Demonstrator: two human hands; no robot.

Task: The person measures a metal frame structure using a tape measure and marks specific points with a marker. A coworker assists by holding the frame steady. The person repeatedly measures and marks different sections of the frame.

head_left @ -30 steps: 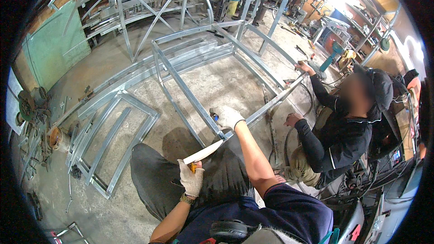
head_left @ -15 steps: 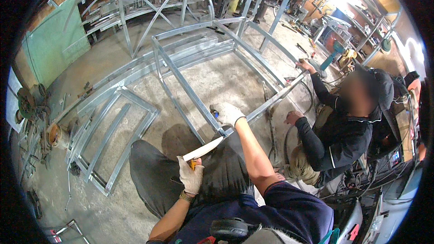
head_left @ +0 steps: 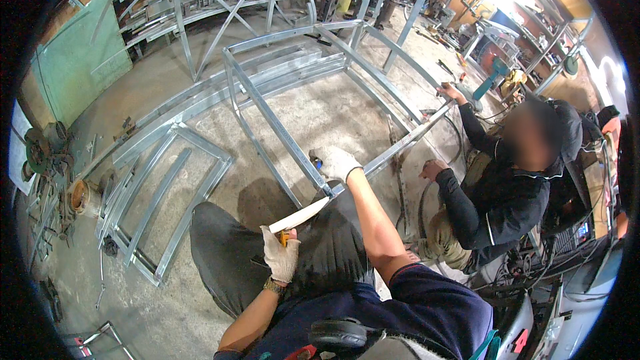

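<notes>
Head view: yellow-cased tape measure [head_left: 285, 237] being gripped by gloved left hand [head_left: 280, 257]; white blade end being pinned on grey galvanised steel frame [head_left: 267, 110] by gloved right hand [head_left: 337, 162].

A metal workshop: welded steel frames [head_left: 280, 93] on a concrete floor [head_left: 320, 113] (machines behind).

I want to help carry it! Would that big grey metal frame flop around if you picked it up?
Probably not: the metal frame is built of straight square bars joined at the corners, so it likely stays stiff. It looks wide and awkward, maybe heavy; the right hand and a co-worker's hand both steady it.
</notes>
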